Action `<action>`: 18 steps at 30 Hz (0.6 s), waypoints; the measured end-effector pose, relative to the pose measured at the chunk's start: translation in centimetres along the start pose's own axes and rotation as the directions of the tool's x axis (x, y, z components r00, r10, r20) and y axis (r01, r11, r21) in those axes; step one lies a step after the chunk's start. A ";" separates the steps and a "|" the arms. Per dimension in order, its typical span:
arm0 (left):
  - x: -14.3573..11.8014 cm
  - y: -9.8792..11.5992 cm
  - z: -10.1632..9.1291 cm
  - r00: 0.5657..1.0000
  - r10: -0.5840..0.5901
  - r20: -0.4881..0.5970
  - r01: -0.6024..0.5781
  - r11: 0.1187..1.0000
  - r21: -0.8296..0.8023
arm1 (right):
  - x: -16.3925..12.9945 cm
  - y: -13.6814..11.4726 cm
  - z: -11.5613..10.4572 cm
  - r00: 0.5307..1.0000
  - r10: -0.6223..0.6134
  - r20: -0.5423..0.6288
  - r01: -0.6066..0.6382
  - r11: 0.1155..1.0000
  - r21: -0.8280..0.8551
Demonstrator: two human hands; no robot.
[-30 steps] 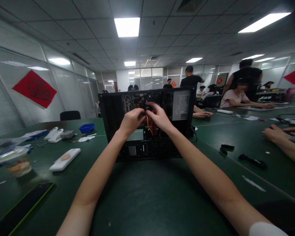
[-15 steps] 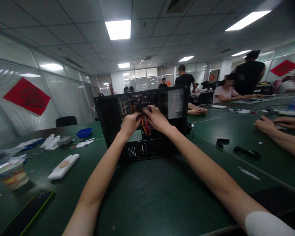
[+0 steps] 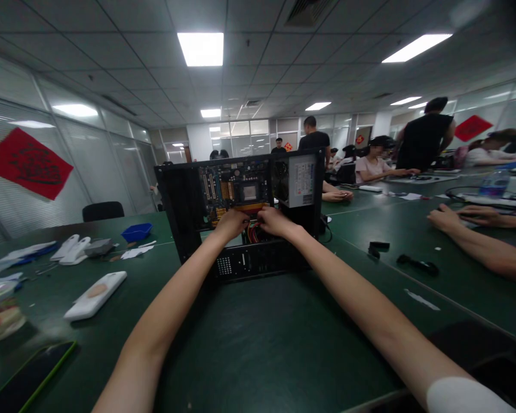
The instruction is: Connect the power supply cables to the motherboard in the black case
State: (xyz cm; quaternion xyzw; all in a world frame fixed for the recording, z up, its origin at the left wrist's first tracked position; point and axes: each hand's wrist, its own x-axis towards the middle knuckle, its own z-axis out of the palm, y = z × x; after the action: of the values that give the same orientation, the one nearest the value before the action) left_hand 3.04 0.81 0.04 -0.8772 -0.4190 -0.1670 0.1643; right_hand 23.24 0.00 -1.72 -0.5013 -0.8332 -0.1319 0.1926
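An open black computer case (image 3: 258, 261) stands upright on the green table, its inside facing me. Its motherboard (image 3: 229, 182) shows a square processor socket area (image 3: 250, 191), and a silver power supply (image 3: 300, 184) sits at its upper right. Both my hands reach into the lower middle of the case. My left hand (image 3: 231, 225) has its fingers pinched beside a red and yellow cable bundle (image 3: 253, 234); whatever is between the fingertips is hidden. With curled fingers, my right hand (image 3: 275, 222) grips the bundle from the other side.
On the left lie a white power bank-like block (image 3: 97, 295), a phone with a green edge (image 3: 30, 376), a blue tray (image 3: 136, 232) and a plastic cup (image 3: 2, 312). Black cable pieces (image 3: 417, 264) lie at right, near another person's hands (image 3: 460, 218).
Both my hands have moved down from in front of the motherboard, the cables with them. The processor area now shows. The view has shifted slightly to the right.
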 end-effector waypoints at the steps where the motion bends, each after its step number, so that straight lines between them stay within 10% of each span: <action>1: 0.2 0.2 -0.1 1.000 0.013 0.013 -0.014 0.999 0.029 | 0.1 0.0 0.0 1.000 -0.002 -0.008 0.002 1.000 0.009; 18: 0.1 0.7 0.6 0.994 -0.095 0.056 0.096 0.995 -0.021 | 0.2 0.0 0.8 0.999 -0.044 0.007 0.044 0.996 0.074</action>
State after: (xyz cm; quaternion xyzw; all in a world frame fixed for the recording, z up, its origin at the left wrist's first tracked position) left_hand 3.73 0.72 -0.54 -0.8623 -0.4629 -0.1552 0.1343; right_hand 23.03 0.52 -2.36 -0.4760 -0.8491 -0.1031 0.2044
